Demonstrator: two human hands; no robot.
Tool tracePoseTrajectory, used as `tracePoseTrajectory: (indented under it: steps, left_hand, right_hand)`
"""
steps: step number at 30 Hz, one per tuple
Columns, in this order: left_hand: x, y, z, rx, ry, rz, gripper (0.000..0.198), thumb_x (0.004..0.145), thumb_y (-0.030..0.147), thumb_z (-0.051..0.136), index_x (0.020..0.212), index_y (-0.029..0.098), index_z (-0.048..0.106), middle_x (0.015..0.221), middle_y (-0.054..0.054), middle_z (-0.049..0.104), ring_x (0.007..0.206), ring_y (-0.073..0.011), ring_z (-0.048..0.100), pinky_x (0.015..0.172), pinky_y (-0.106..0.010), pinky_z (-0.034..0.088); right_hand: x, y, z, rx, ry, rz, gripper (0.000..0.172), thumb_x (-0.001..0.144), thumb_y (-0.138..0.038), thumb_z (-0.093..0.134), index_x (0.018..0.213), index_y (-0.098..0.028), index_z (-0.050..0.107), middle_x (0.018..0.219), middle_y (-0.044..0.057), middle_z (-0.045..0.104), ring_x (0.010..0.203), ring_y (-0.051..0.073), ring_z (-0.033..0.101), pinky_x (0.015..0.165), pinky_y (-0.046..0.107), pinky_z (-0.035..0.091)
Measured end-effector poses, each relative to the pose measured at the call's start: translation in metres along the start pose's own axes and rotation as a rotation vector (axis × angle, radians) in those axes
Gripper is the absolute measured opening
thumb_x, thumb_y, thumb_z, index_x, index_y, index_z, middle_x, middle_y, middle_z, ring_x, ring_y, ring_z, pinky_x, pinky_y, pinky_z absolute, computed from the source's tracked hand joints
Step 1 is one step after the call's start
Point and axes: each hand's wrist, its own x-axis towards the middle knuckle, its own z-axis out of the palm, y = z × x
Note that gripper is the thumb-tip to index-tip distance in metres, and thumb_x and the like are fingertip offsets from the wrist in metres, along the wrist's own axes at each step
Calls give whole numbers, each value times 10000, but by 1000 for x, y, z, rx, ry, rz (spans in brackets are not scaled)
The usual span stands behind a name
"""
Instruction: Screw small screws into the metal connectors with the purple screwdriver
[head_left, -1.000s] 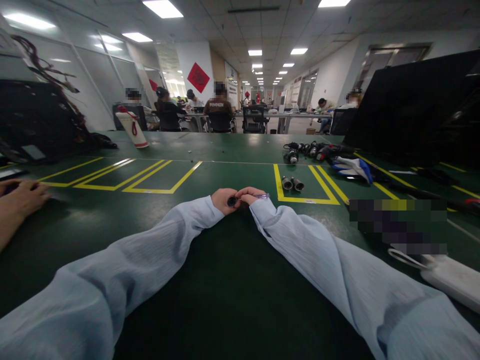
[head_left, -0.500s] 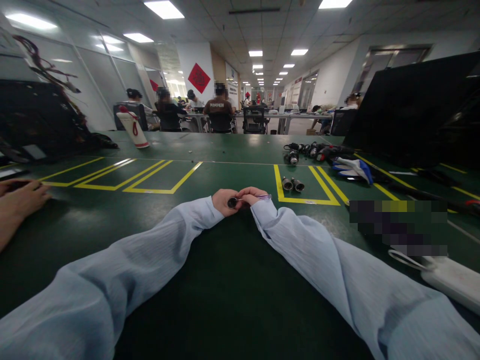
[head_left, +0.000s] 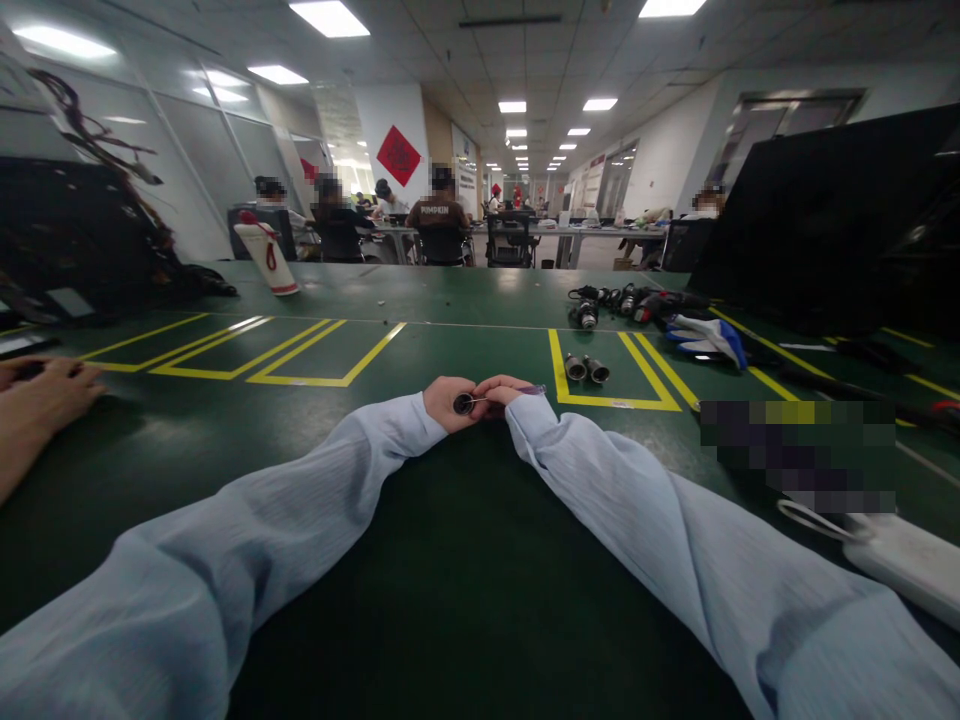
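Over the green table, my left hand [head_left: 445,397] is closed around a small round connector [head_left: 463,404], whose dark open end faces me. Pressed close beside it, my right hand [head_left: 501,393] pinches a slim screwdriver [head_left: 535,390] with a clear purplish handle. Its thin shaft points left to the connector's rim; whether the tip goes inside is too small to tell. Two metal connectors [head_left: 586,369] lie to the right of my hands, inside a yellow taped rectangle.
Black cables with connectors [head_left: 622,300] and a blue-and-white glove [head_left: 705,340] lie at the right. A white power bank-like object [head_left: 907,565] rests nearer. Another person's hand [head_left: 49,405] is at the left edge. A white-and-red container [head_left: 267,258] stands far left.
My right hand has turned slightly and shifted a little to the right, with the screwdriver's shaft now showing more. The connector's open end faces me a bit more.
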Motion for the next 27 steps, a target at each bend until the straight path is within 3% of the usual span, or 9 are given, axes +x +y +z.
tracePoseTrajectory:
  steps: [3,14,27]
  left_hand:
    - [-1,-1,1,-7,6,17,186,648,289,544,656,107,581,578,-9,562,534,-98,518,510,-186,390]
    - [1,2,1,-10,55,36,229,644,345,567,570,133,519,522,14,503,477,-78,465,458,-179,354]
    - [2,5,-1,43,38,39,294,673,420,560,595,141,512,526,25,493,477,-74,450,463,-182,354]
  right_hand:
    - [0,0,0,102,-19,56,123,621,-119,460,671,-162,564,443,-53,594,463,78,562,497,178,435]
    - [-4,-4,-5,122,5,-9,130,627,-98,426,643,-151,543,418,-48,590,419,76,550,474,179,424]
    - [8,1,-17,14,1,-59,104,545,-143,426,596,-172,512,331,-61,490,350,96,473,412,209,369]
